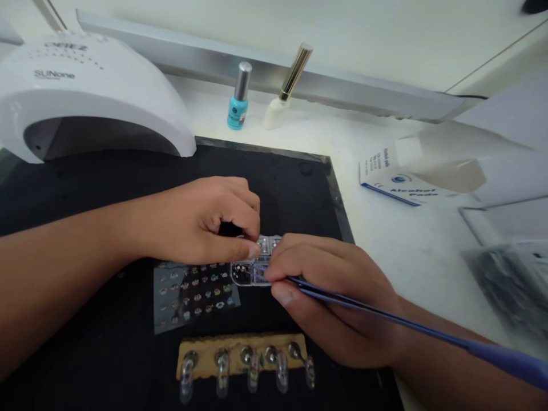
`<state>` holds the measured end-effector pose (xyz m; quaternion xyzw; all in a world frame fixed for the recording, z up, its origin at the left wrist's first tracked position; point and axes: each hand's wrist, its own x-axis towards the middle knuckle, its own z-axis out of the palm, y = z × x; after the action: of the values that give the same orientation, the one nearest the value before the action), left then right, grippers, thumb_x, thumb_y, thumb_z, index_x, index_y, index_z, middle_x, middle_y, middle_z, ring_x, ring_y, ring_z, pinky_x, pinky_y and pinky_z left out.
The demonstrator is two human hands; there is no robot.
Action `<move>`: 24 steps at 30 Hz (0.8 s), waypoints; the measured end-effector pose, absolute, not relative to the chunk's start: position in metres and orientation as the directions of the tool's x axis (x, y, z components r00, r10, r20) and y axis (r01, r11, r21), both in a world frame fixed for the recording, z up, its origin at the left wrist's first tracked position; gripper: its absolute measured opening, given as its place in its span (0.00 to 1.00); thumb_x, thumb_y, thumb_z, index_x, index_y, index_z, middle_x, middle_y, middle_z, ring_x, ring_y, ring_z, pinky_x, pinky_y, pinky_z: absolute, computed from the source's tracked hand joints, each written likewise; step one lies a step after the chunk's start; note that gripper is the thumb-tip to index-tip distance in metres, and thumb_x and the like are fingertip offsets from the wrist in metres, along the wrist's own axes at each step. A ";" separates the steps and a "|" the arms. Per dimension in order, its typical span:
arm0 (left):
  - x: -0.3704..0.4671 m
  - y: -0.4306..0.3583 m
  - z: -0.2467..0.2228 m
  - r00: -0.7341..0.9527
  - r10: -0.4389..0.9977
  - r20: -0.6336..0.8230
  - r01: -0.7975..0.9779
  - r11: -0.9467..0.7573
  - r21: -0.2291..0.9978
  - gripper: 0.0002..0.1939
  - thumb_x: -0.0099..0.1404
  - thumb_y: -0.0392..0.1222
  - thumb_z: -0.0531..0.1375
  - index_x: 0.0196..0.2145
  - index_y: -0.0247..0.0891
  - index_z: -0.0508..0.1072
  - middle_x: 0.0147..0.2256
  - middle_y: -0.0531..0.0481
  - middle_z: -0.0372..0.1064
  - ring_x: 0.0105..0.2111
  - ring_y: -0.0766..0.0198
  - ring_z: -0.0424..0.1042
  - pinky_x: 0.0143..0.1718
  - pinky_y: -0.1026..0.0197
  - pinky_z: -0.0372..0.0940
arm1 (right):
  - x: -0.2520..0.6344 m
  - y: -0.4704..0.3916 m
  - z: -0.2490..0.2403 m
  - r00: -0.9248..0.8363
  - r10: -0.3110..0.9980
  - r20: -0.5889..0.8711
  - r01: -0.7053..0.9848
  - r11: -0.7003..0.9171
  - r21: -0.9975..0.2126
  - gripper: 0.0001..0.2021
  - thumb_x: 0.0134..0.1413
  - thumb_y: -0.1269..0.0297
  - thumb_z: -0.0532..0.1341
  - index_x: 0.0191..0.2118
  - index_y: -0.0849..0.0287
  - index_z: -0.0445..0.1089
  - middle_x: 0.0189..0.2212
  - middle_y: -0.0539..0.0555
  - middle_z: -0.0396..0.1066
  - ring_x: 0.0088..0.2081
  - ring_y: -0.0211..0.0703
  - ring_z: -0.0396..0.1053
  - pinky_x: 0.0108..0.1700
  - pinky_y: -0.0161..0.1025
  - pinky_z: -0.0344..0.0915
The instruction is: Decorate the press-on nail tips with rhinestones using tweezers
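A small clear compartment case (pixel 242 274) holding tiny shiny gems lies on the black mat. My left hand (pixel 214 220) is at the case's upper edge, thumb and curled fingers closing on it. From the right, my right hand (pixel 329 291) grips blue tweezers (pixel 368 310), whose tips reach into the lower compartments. A clear sticker sheet (pixel 194 294) with small printed figures lies left of the case, partly under my left hand. Nearer to me, several clear nail tips (pixel 253 371) stand on round metal holders along a tan strip (pixel 235 344).
A white nail lamp (pixel 107 85) stands at the back left. Behind the mat (pixel 291 194) are a turquoise bottle (pixel 237 111) and a cream bottle (pixel 276 112) with a gold cap. An open alcohol pads box (pixel 402 182) and a plastic bag (pixel 505 285) lie at the right.
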<state>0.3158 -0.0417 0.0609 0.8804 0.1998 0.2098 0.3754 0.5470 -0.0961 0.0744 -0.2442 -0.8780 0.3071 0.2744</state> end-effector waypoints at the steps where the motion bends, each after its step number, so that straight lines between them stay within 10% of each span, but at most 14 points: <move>1: 0.316 -0.042 0.061 0.833 0.508 0.219 0.194 -0.639 0.744 0.09 0.69 0.36 0.63 0.30 0.38 0.78 0.31 0.52 0.75 0.37 0.63 0.69 0.41 0.62 0.62 | 0.547 -0.096 0.074 -0.729 0.601 0.328 0.265 0.689 -0.674 0.06 0.65 0.75 0.57 0.36 0.60 0.67 0.28 0.51 0.70 0.30 0.35 0.67 0.34 0.33 0.67; 24: 0.315 -0.040 0.060 0.841 0.496 0.217 0.189 -0.644 0.742 0.09 0.70 0.36 0.62 0.30 0.37 0.78 0.32 0.52 0.75 0.37 0.64 0.69 0.42 0.61 0.62 | 0.548 -0.098 0.071 -0.740 0.588 0.326 0.275 0.707 -0.651 0.05 0.66 0.74 0.58 0.39 0.59 0.68 0.31 0.51 0.73 0.34 0.37 0.71 0.40 0.35 0.72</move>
<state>0.3151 -0.0399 0.0598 0.8830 0.1939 0.2051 0.3750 0.5479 -0.0981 0.0712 -0.2438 -0.8850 0.2950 0.2652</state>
